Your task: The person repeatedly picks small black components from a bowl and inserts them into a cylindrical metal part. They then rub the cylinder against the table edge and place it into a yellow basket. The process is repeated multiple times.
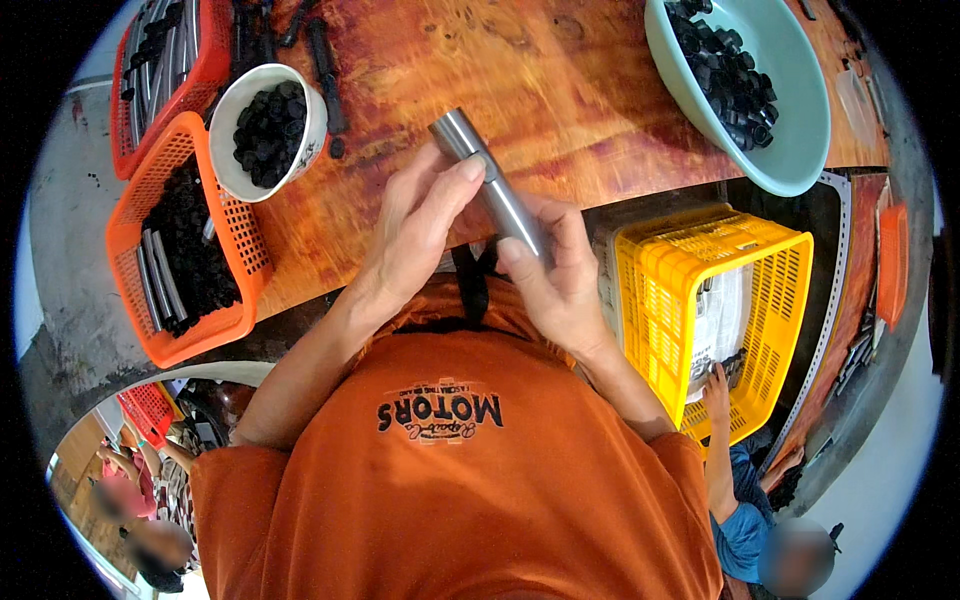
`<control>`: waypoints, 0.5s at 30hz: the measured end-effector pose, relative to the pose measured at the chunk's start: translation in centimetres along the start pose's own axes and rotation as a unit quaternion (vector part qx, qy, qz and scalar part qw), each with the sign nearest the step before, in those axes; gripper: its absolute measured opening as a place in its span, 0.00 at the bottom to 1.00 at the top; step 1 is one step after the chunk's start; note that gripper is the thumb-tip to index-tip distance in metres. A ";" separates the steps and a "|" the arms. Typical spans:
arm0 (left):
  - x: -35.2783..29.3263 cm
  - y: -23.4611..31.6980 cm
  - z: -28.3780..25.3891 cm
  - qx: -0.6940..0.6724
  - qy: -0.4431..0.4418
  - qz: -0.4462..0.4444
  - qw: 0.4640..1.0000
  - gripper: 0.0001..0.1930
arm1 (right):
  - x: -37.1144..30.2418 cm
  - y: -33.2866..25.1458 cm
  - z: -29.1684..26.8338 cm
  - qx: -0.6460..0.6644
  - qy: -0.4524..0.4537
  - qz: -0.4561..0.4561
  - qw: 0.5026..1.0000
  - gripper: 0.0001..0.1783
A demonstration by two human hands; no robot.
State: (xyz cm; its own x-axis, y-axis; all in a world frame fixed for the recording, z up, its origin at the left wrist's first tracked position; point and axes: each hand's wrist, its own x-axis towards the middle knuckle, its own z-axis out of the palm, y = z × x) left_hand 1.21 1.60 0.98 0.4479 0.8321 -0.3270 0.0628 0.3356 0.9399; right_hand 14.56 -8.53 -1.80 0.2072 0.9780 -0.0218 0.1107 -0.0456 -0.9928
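Between my two hands is a smooth dark-grey metal tube (507, 205), held at a slant over the table's near edge. My left hand (415, 215) is closed around its upper part, the thumb pressed on the side close to a small round spot. The lower end is gripped by my right hand (560, 275), with its thumb on top and its fingers partly hidden behind. The tube's top end points away from me to the left. What that end looks like inside cannot be seen.
Left on the table stand a white tub (225, 150) of black caps, an orange basket (150, 340) with tubes and black pieces, and a red basket (205, 70). A pale-blue basin (800, 170) of black parts is far right. A co-worker's hand (717, 395) reaches into a yellow crate (650, 270).
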 end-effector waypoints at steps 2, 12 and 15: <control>0.1 0.2 0.5 -0.007 0.020 0.025 0.999 0.11 | 0.4 0.0 0.4 -0.057 0.004 -0.054 0.997 0.20; 0.8 -0.3 0.7 0.039 0.040 0.069 0.996 0.10 | 0.8 -0.9 0.9 0.060 -0.091 0.102 0.989 0.19; 1.0 0.2 0.9 -0.045 0.010 0.013 0.999 0.10 | 1.0 -0.8 0.8 0.024 -0.070 0.084 0.994 0.18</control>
State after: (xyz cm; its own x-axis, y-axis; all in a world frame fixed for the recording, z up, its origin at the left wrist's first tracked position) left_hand 2.44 2.07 0.92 0.4309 0.8495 -0.3046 -0.0289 0.3504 0.9362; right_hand 13.86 -7.37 -1.13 0.0815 0.9764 -0.2000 0.0386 -0.2036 -0.9783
